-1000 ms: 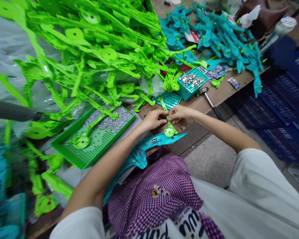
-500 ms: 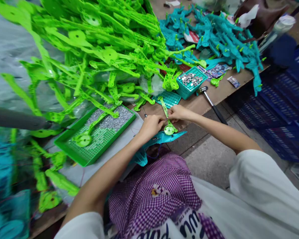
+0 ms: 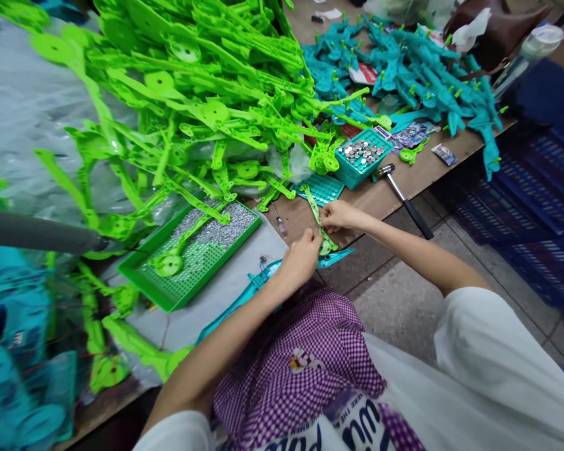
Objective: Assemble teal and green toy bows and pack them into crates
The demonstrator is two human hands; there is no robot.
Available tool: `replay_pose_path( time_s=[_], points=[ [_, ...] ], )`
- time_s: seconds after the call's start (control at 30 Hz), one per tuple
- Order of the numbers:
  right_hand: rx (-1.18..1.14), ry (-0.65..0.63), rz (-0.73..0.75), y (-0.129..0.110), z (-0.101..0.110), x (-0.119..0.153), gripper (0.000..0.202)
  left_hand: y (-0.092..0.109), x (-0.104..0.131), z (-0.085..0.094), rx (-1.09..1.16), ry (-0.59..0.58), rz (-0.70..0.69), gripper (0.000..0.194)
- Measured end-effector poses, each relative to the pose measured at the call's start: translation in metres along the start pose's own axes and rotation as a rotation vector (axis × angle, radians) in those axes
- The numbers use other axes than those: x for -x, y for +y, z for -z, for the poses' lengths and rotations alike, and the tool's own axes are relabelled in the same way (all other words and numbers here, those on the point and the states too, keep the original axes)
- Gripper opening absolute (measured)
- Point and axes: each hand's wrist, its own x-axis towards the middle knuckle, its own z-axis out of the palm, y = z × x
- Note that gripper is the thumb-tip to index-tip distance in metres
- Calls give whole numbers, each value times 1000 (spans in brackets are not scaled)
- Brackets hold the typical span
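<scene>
A bright green plastic part point(image 3: 311, 199), long and narrow with a wider end, lies between my hands over the table's front edge. My right hand point(image 3: 342, 216) is closed, its fingers pinching the part near the middle. Against the part's lower end, my left hand point(image 3: 301, 258) is curled closed, its fingertips partly hidden. Beneath both hands a long blue plastic piece point(image 3: 239, 299) rests at my lap, half covered by my left forearm. A screwdriver point(image 3: 281, 224) lies on the table just beyond my left hand.
A green tray point(image 3: 188, 285) of small metal pieces stands left, a green part across it. Beyond rises a big heap of green parts point(image 3: 207, 81). A teal basket point(image 3: 357, 164) holds silvery discs; a hammer point(image 3: 407, 200) overhangs the edge. Blue parts point(image 3: 418, 81) are piled back right.
My left hand has moved right and down, over the green part's round end. The blue piece now lies stretched further left under my forearm. The view has shifted slightly.
</scene>
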Motion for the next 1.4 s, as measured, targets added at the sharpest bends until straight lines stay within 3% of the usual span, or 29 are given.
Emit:
replay_pose_path(
  time_s=[0.2, 0.43, 0.53, 0.63, 0.8, 0.9, 1.23, 1.4],
  points=[
    [-21, 7, 16, 4, -2, -1, 18, -4, -13, 6, 187, 44, -43, 38],
    [-173, -23, -5, 2, 1, 4, 23, -3, -7, 15, -190, -89, -120, 47],
    [-327, -75, -19, 5, 6, 10, 22, -8, -8, 21, -244, -88, -170, 47],
    [-386, -18, 9, 10, 7, 14, 18, -11, -9, 20, -250, -98, -168, 48],
    [-208, 276, 214, 17, -5, 18, 4, -15, -8, 12, -204, -84, -160, 53],
    [-57, 417, 277, 20, -12, 20, 9, -17, -6, 10, -170, -89, -160, 59],
    [144, 303, 305, 17, -16, 12, 16, -22, -7, 4, -147, -65, -169, 56],
    [317, 319, 415, 17, -18, 31, 22, -24, -7, 7, -144, -64, -184, 57]
  ],
)
